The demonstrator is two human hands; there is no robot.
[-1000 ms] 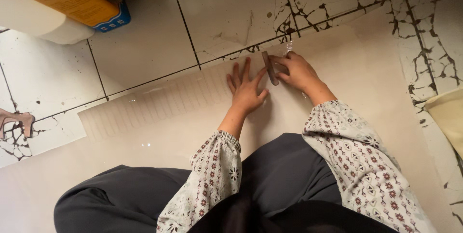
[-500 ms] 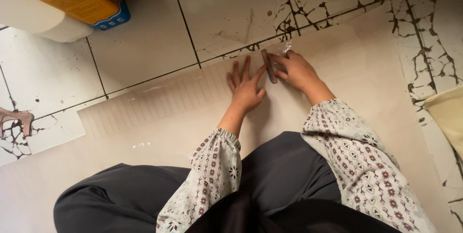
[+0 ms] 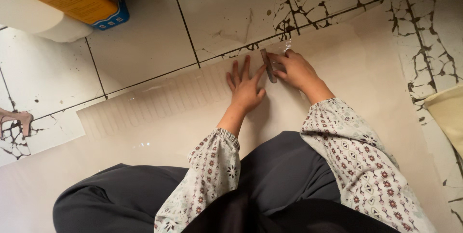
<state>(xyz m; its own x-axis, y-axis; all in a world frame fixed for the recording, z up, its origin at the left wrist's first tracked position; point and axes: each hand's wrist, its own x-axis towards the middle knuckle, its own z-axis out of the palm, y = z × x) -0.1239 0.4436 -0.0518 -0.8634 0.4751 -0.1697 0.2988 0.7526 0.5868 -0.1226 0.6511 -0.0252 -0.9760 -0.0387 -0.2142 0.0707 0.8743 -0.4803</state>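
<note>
One blade (image 3: 268,65), one sheet (image 3: 193,112), two hands. Right hand (image 3: 296,70) fingers pinched round the blade, long axis near-to-far, tip at sheet's far edge. Left hand (image 3: 245,88) flat, fingers spread, pressing sheet just left of it.

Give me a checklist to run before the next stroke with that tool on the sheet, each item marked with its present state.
1. Left hand pressed flat on the pale sheet, fingers spread: ok.
2. Right hand closed around the narrow grey tool: ok.
3. Left fingertips apart from the tool: not ok, the index finger lies right beside it.
4. Sheet lying flat on the tiled floor around the hands: ok.
5. Tool's working edge in contact with the sheet: cannot tell, the hand hides it.
6. Patterned sleeves held back from the working spot: ok.
</note>
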